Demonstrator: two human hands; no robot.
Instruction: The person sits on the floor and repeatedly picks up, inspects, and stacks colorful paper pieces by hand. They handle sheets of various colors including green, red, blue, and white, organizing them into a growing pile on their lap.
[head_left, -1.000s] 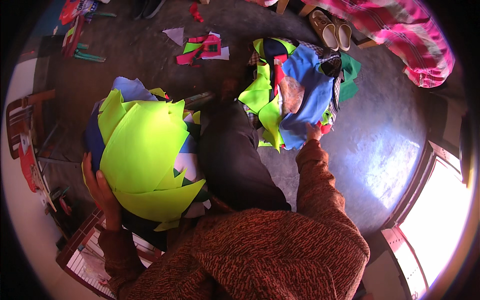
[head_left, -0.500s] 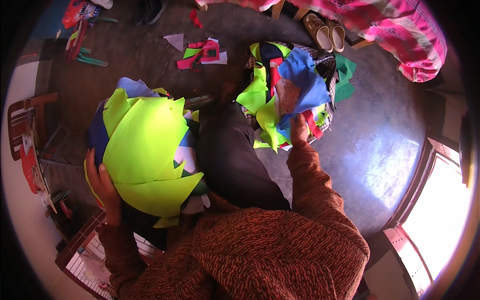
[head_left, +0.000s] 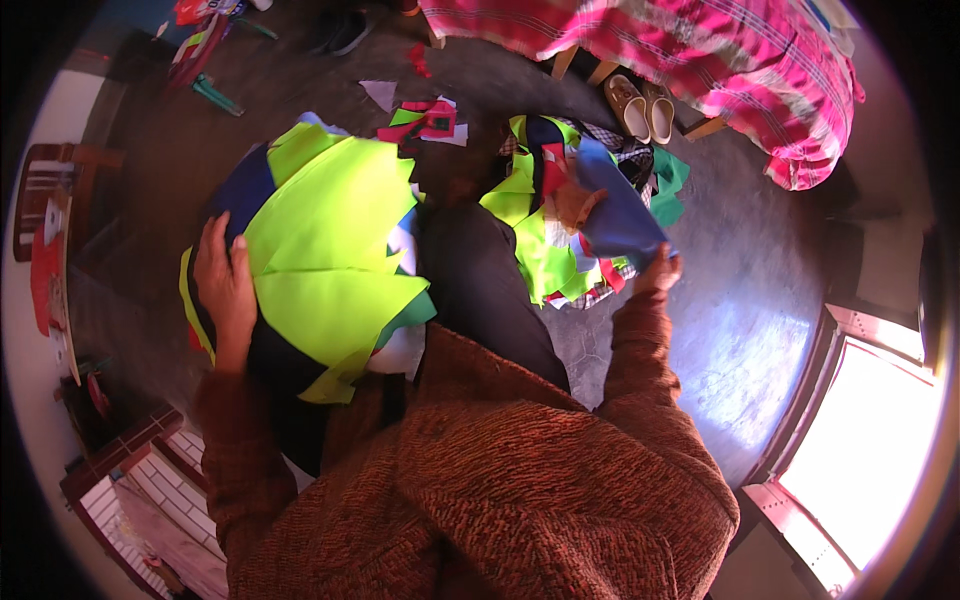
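Note:
A heap of fabric pieces rests on my lap at the left, topped by large neon-yellow cloth pieces (head_left: 330,220) with pointed edges. Dark blue cloth (head_left: 240,190) shows along its left side. My left hand (head_left: 225,280) lies against that side of the heap, fingers stretched out. On the floor beyond my right knee is a second pile of scraps, with yellow-green cloth (head_left: 512,190) and red strips in it. My right hand (head_left: 660,270) pinches the lower right corner of a blue fabric piece (head_left: 615,205) there and pulls it taut. A brown scrap (head_left: 577,205) lies beside it.
More scraps, pink and grey (head_left: 425,122), lie on the floor ahead. A pair of clogs (head_left: 640,108) stands by a bed with a pink plaid cover (head_left: 690,50). At the left is a wooden chair (head_left: 60,160); at the right, a bright doorway (head_left: 860,430).
My right hand has moved right and drawn the blue fabric piece's corner out over the pile's edge. My left hand stays on the heap. The view has shifted slightly.

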